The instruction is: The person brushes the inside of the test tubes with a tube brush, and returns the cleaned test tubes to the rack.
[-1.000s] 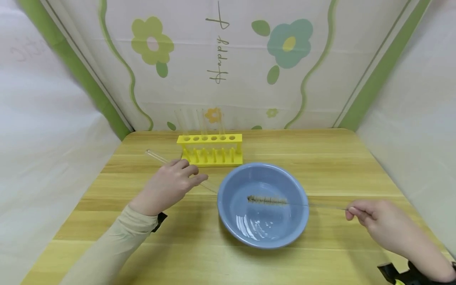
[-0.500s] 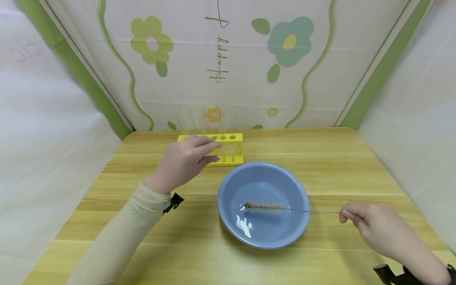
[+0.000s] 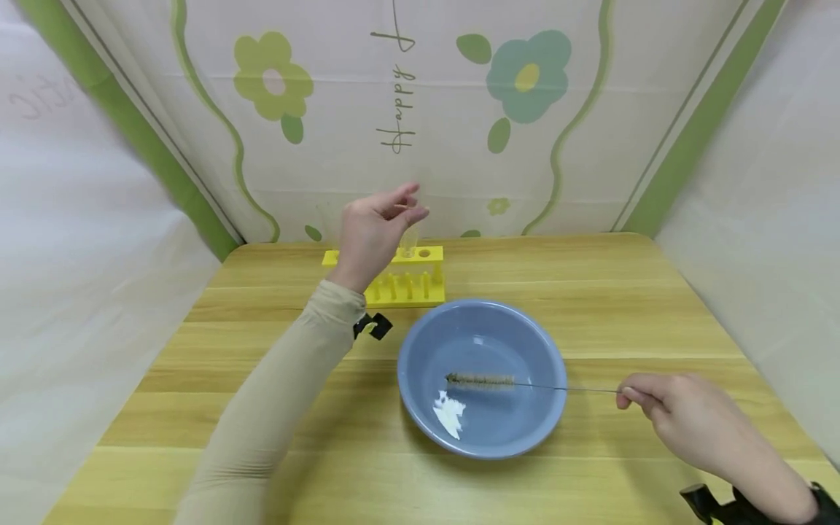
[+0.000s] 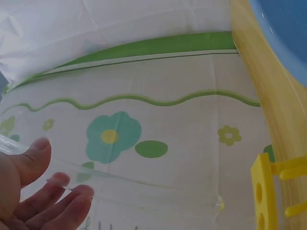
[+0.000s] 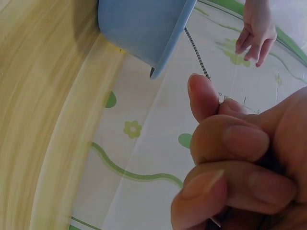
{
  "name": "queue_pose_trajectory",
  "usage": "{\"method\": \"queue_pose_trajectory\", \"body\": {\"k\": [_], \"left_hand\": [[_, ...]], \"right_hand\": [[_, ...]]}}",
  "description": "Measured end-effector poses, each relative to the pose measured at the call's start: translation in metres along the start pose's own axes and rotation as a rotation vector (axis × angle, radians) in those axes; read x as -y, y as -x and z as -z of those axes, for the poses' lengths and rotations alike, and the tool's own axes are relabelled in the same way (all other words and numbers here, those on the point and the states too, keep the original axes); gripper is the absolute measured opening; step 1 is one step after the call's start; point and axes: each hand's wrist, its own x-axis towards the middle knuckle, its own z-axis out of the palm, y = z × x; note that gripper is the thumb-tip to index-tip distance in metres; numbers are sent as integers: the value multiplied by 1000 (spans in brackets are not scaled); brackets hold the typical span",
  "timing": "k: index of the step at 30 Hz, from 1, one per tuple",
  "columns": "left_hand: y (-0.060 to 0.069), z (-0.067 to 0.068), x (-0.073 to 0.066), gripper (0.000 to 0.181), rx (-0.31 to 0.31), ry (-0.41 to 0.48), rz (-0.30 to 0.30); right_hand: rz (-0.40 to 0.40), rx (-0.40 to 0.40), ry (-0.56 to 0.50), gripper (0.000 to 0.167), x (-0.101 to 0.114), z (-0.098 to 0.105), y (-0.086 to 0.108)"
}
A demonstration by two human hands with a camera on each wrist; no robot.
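My left hand (image 3: 377,230) is raised over the yellow test tube rack (image 3: 420,297) at the back. In the left wrist view its thumb and fingers hold a clear glass test tube (image 4: 158,194), whose rounded end hangs just short of the rack (image 4: 265,191). Behind that hand, much of the rack and its standing tubes are hidden. My right hand (image 3: 689,415) pinches the thin twisted-wire handle (image 5: 195,51) of a test tube brush (image 3: 482,380). The brush's bristled head lies over the inside of the blue basin (image 3: 405,364).
Water in the basin reflects light at its lower left. Wooden table surface (image 3: 650,306) surrounds the basin and rack. A floral white curtain (image 3: 453,168) rises behind the table, with white sheets on both sides.
From left of the basin, my left hand has lifted the test tube up and across to above the rack. The brush has shifted slightly left and down with my right hand.
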Motion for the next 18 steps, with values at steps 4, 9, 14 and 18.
{"method": "queue_pose_trajectory", "body": {"k": [4, 9, 14, 18], "left_hand": [[-8, -19, 14, 41, -56, 64, 104], [-11, -36, 30, 41, -60, 35, 162], [-8, -43, 41, 41, -56, -46, 207], [-6, -48, 49, 42, -36, -71, 240]], "right_hand": [[0, 2, -9, 39, 1, -2, -1], [-9, 8, -35, 40, 1, -2, -1], [-20, 17, -39, 39, 2, -4, -1], [-25, 23, -32, 38, 2, -5, -1]]}}
